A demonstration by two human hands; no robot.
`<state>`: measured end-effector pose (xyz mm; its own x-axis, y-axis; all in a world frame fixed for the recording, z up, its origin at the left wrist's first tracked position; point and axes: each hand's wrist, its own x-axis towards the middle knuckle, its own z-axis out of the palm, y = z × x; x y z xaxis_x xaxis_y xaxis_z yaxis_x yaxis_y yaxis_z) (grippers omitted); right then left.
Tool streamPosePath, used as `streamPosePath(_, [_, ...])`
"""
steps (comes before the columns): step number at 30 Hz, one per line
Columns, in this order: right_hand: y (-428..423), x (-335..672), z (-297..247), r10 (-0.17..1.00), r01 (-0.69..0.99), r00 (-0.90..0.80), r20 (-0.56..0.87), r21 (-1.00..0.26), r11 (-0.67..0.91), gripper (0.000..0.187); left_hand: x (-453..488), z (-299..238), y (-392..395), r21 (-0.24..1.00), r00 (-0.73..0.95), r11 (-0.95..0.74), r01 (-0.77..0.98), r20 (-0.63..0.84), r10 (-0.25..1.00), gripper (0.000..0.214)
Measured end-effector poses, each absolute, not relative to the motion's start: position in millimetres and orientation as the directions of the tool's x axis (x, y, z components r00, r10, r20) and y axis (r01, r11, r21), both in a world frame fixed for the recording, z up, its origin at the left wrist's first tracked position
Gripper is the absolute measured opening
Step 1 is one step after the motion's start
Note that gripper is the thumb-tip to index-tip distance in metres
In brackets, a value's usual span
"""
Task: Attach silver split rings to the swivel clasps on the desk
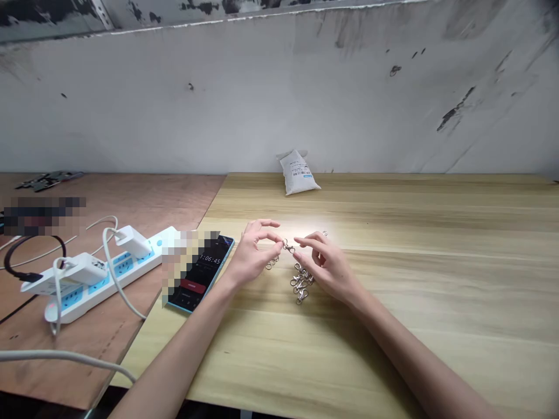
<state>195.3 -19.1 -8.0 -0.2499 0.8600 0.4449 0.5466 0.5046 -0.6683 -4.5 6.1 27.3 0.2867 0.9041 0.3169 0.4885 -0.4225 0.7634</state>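
Observation:
My left hand and my right hand meet over the middle of a light wooden table. Between their fingertips sits a small metal clasp, pinched from both sides. The left thumb and forefinger close on its ring end, where a short ring or chain piece hangs below. Under the right hand lies a little heap of several more silver clasps.
A phone showing a running timer lies left of my left hand. Farther left a white power strip with plugged chargers and cables rests on a brown board. A small white packet leans by the scuffed wall at the table's back.

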Motion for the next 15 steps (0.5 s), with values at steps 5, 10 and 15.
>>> streamPosePath(5, [-16,196,-8,0.839,0.552,-0.267,0.473,-0.638,0.536,0.022,0,28,1,0.663,0.355,-0.511,0.547,0.369,0.859,0.009])
streamPosePath(10, [-13,209,-1,0.680,0.805,-0.317,0.661,-0.192,0.562,0.015,0,21,2,0.415,0.445,-0.623,0.662,0.452,0.773,0.008])
streamPosePath(15, [-22,201,5,0.519,0.769,-0.475,0.711,0.048,0.638,0.017,-1,14,3,0.361,0.494,-0.628,0.690,0.400,0.772,0.010])
